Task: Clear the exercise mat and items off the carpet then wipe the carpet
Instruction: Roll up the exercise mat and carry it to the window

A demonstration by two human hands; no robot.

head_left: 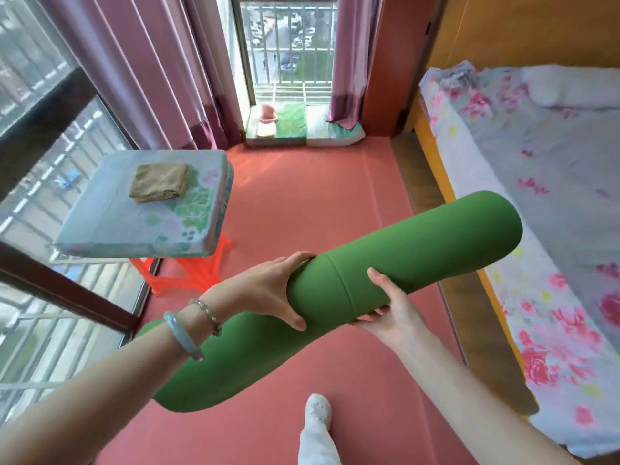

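Observation:
A rolled green exercise mat (419, 250) is lifted off the red carpet (302, 182), slanting from lower left to upper right. My left hand (268, 293) grips the roll near its middle, fingers over the top and thumb underneath. My right hand (392, 307) holds it just to the right, palm under the roll and thumb up its near side. A folded brown cloth (159, 182) lies on a cushion-topped orange stool (151, 203) at the left.
A bed (553, 196) with flowered sheets in a wooden frame runs along the right. Windows and purple curtains (134, 68) close the left and far sides. A low sill (302, 129) with a pot stands at the far end. My white-socked foot (317, 411) stands on the carpet.

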